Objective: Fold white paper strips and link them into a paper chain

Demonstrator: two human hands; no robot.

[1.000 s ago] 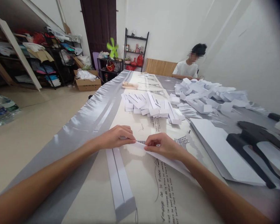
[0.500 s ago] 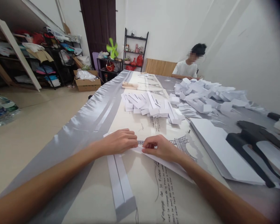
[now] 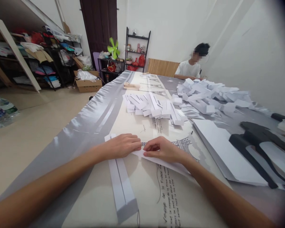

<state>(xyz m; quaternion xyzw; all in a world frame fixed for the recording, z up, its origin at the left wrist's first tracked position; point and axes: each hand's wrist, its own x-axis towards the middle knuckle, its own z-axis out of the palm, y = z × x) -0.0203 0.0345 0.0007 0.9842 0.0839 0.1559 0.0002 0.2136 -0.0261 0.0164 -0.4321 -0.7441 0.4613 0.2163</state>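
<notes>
Between both hands is a white paper strip (image 3: pixel 167 164), slanting down to the right under my right forearm. My left hand (image 3: pixel 123 145) is closed over its left end, with the fingers bent and the tips near my right hand. Thumb and fingers of my right hand (image 3: pixel 160 148) pinch the strip's upper edge. A long folded white paper box (image 3: pixel 123 190) lies beneath my left wrist, a dark slit running along its length. Several similar white folded boxes (image 3: pixel 154 107) lie in a heap beyond my hands.
A cloth with Eiffel Tower print (image 3: pixel 97 196) covers the table. At right are a stack of white sheets (image 3: pixel 228 155), black straps (image 3: pixel 254 158) and a large pile of white paper pieces (image 3: pixel 211 91). A wooden piece (image 3: pixel 131 85) lies farther back. A person (image 3: pixel 188 68) sits at the far end.
My hands hold almost the same pose on the paper strip, with only a slight shift of the fingers. The whole view has moved a little.
</notes>
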